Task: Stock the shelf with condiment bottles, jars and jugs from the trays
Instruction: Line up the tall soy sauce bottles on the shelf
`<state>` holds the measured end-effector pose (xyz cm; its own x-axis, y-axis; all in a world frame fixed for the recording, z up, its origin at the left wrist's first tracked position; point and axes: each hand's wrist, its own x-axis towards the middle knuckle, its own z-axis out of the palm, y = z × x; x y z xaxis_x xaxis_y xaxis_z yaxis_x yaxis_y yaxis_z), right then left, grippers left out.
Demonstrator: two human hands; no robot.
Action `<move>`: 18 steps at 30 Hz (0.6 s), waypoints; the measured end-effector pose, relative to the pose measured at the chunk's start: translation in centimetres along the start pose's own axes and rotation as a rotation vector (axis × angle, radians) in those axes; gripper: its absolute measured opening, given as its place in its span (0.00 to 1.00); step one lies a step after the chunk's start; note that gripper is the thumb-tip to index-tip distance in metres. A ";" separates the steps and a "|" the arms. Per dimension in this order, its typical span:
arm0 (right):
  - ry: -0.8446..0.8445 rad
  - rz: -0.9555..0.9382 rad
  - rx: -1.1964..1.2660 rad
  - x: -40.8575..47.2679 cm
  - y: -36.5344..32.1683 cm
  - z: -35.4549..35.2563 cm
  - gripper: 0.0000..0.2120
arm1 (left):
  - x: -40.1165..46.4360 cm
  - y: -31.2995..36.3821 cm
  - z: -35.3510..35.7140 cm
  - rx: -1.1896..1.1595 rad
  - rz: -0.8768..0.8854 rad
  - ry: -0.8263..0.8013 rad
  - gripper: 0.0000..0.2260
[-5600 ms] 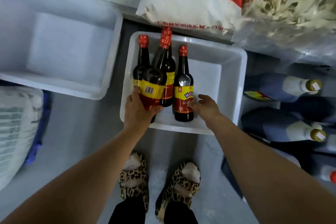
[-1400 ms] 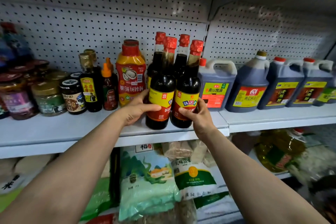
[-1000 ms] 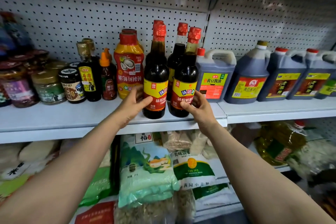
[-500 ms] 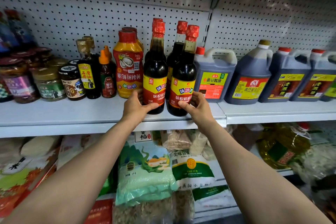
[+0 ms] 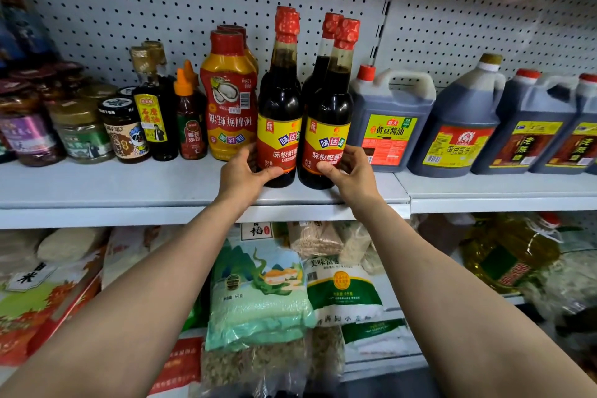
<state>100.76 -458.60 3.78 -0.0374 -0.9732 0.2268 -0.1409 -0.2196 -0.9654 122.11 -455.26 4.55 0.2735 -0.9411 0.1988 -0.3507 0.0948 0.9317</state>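
Standing now flat on the white metal shelf [image 5: 161,184], the four soy sauce bottles [image 5: 326,126] are no longer lifted as a moment ago; this batch looks placed. The left hand [image 5: 240,173] and right hand [image 5: 350,171] curl round the two front ones, low on the glossy paper labels. Dark glass, slim necks, red foil caps; squat plastic jugs [image 5: 389,119] beside, pegboard [image 5: 161,10] behind.

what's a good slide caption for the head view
Both hands, left hand and right hand, grip dark soy sauce bottles standing on the white shelf.
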 end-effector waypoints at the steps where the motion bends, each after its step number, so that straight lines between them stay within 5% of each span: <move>1: 0.002 0.000 0.000 0.0 0.0 0.0 0.30 | 0.1 0.0 0.1 -0.006 -0.008 0.006 0.34; 10: -0.068 -0.003 0.027 0.3 0.2 -0.4 0.30 | 0.9 -0.5 -0.2 -0.022 -0.023 -0.067 0.29; 18: -0.066 -0.019 0.014 0.2 0.2 -0.7 0.29 | 1.0 -0.1 0.5 0.001 -0.056 0.044 0.34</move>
<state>100.03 -458.79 3.76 0.0308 -0.9711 0.2366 -0.1271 -0.2386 -0.9628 122.00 -456.38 4.50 0.3317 -0.9298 0.1595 -0.3342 0.0423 0.9415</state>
